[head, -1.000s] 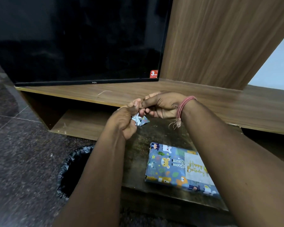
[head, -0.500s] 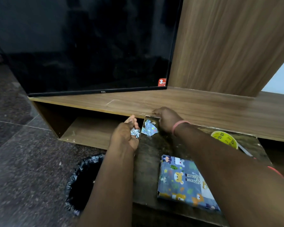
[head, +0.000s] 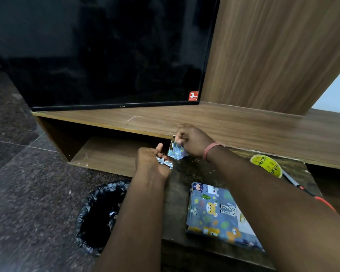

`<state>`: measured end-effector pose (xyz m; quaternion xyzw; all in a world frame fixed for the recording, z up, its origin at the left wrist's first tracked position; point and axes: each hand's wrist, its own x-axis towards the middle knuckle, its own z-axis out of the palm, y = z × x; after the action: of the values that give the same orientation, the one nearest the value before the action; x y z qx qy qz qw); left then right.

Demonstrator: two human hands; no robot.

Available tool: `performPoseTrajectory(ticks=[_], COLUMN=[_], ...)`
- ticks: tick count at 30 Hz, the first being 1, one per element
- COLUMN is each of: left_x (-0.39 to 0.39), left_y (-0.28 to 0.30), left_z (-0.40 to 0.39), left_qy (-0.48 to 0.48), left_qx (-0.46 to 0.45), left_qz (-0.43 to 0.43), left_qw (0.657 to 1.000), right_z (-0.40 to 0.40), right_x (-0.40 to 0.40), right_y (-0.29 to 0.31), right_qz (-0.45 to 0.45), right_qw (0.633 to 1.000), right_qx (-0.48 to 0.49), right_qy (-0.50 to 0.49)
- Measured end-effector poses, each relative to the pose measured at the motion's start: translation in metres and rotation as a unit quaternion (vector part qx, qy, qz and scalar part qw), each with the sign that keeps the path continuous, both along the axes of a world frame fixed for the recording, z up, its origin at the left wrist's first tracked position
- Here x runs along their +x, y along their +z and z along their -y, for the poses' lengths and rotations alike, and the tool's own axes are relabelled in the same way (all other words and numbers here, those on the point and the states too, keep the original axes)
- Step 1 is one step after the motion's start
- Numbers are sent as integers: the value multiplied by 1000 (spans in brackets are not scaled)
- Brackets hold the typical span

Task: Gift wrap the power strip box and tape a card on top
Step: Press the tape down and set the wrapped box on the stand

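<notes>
Blue wrapped box (head: 214,211) nearer than hands | left (head: 151,161), right (head: 192,142) pinching paper scraps (head: 177,152)

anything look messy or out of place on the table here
Only leftovers: the left hand grips a crumpled wrapping scrap and the right hand pinches another scrap. The wrapped box lies flat and looks tidy.

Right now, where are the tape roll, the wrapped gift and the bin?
tape roll (head: 267,168): head view, yellow top face.
wrapped gift (head: 212,211): head view, patterned top.
bin (head: 98,216): head view, black liner.
</notes>
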<state>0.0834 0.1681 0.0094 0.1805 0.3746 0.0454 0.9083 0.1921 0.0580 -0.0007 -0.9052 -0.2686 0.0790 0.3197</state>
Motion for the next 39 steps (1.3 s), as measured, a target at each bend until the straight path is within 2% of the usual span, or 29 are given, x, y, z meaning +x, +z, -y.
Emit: performPoseTrajectory(ticks=[2, 4, 6, 8, 10, 11, 14, 16, 21, 23, 25, 28, 30, 34, 36, 39], left_x=[-4, -5, -3, -1, 1, 1, -1, -2, -3, -9, -13, -13, -14, -18, -21, -33], left_y=[4, 3, 0, -4, -6, -8, -8, -5, -5, 8, 19, 19, 16, 13, 9, 7], left_z=[4, 4, -1, -5, -6, -6, -2, 3, 6, 10, 16, 20, 18, 14, 9, -5], left_qy=[8, 21, 26, 24, 23, 20, 9, 0, -57, -78, -61, -55, -61, -48, -31, -12], left_qx=[-11, -18, -15, -13, -13, -13, -16, -9, 24, 35, 34, 32, 50, 85, 89, 92], left_qz=[-3, -9, -16, -23, -28, -28, -17, -14, 6, 38, 48, 35, 15, 8, -2, 3], left_qw=[1000, 1000, 999, 999, 999, 999, 1000, 1000, 998, 996, 996, 997, 997, 995, 996, 996], right_z=[-7, -10, -9, -3, 10, 17, 35, 38, 20, 12, 4, -3, -6, -16, -26, -43], right_x=[-6, -6, -4, -2, 0, 0, -2, -9, -45, -57, -66, -79, -87, -116, -129, -141], right_y=[-6, -14, -18, -21, -22, -20, 0, 16, 34, 33, 27, 20, 17, 18, 22, 33], right_qz=[40, 79, 105, 91, 38, 7, -56, -87, -124, -100, -30, 61, 84, 59, 12, -106], right_qw=[989, 973, 969, 974, 993, 999, 969, 957, 968, 982, 995, 996, 994, 987, 984, 985], right_qx=[-109, -179, -186, -177, -108, -40, 189, 241, 218, 155, 86, 64, 64, 45, 27, 58], right_qy=[90, 124, 123, 107, 36, -17, -149, -136, 8, 44, 33, -4, -24, -142, -177, -122])
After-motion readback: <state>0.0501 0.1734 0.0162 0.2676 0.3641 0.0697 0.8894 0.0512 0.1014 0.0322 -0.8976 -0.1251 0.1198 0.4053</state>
